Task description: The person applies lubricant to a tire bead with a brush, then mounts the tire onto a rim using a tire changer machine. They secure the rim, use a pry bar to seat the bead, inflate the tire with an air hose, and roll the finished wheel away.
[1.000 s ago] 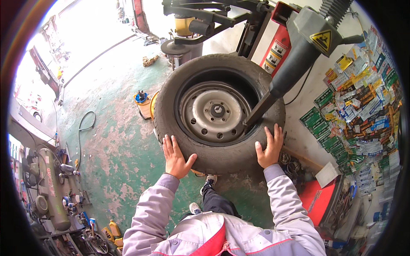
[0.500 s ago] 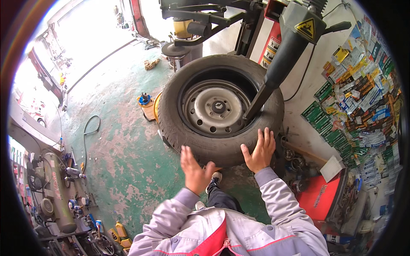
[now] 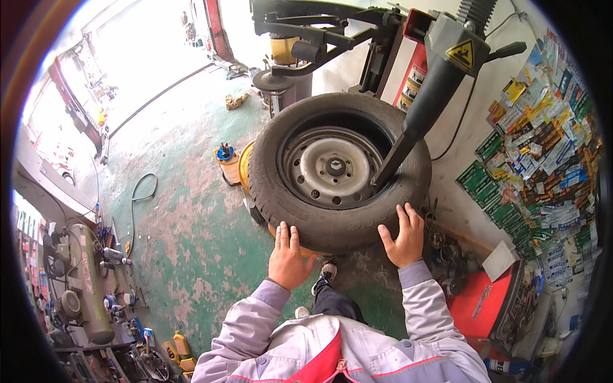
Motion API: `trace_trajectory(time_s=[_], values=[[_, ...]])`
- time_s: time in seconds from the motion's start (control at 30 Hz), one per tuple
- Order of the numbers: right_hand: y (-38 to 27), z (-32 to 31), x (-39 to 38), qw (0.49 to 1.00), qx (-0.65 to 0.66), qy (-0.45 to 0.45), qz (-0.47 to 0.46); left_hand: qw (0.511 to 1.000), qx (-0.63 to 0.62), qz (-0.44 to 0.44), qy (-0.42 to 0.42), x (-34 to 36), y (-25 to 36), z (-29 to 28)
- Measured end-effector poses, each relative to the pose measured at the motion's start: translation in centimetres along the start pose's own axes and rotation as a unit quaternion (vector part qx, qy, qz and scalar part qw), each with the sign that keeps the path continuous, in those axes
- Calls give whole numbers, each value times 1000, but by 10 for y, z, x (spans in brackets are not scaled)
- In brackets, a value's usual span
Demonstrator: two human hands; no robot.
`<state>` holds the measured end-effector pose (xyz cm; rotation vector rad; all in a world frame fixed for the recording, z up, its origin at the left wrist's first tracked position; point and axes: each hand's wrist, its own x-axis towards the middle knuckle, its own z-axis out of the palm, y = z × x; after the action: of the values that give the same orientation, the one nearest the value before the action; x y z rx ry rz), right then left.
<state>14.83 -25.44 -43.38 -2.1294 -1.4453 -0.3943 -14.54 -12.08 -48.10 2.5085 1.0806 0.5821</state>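
A big black tire (image 3: 319,222) on a grey steel wheel (image 3: 311,156) lies flat on its side in front of me. The black bar (image 3: 409,139) of a tire changer slants down from the upper right, its tip between the tire's inner edge and the wheel. My left hand (image 3: 290,258) lies against the near left side of the tire, fingers stretched forward and its thumb partly behind the edge. On the near right sidewall rests my right hand (image 3: 403,239), fingers spread, nothing in it. Firm contact of the left palm cannot be made out.
Black machine arms (image 3: 313,29) stand behind the tire. A yellow bucket with a blue top (image 3: 228,163) sits left of it. A hose (image 3: 136,191) lies on the green floor. At right are a red cabinet (image 3: 480,303) and stickered wall; an air tank (image 3: 92,287) stands lower left.
My left hand has turned from a blurred, sideways pose to fingers pointing forward at the tire. My right hand stays by the sidewall. The whole view has shifted slightly.
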Motion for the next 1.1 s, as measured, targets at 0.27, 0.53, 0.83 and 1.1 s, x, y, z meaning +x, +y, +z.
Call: trace_trajectory(time_s=[0.27,0.53,0.83,1.1], values=[[-25,-5,-1,1000,-6,14,-5,987,-105,-47,114,-13,-56,27],[-40,-8,-10,999,46,-6,-13,890,-247,-376,73,-140,-116,120],[-52,24,-37,985,165,-51,-13,884,-260,-346,178,-144,-141,113],[-18,36,-47,995,86,4,55,872,-301,-366,128,-162,-148,125]])
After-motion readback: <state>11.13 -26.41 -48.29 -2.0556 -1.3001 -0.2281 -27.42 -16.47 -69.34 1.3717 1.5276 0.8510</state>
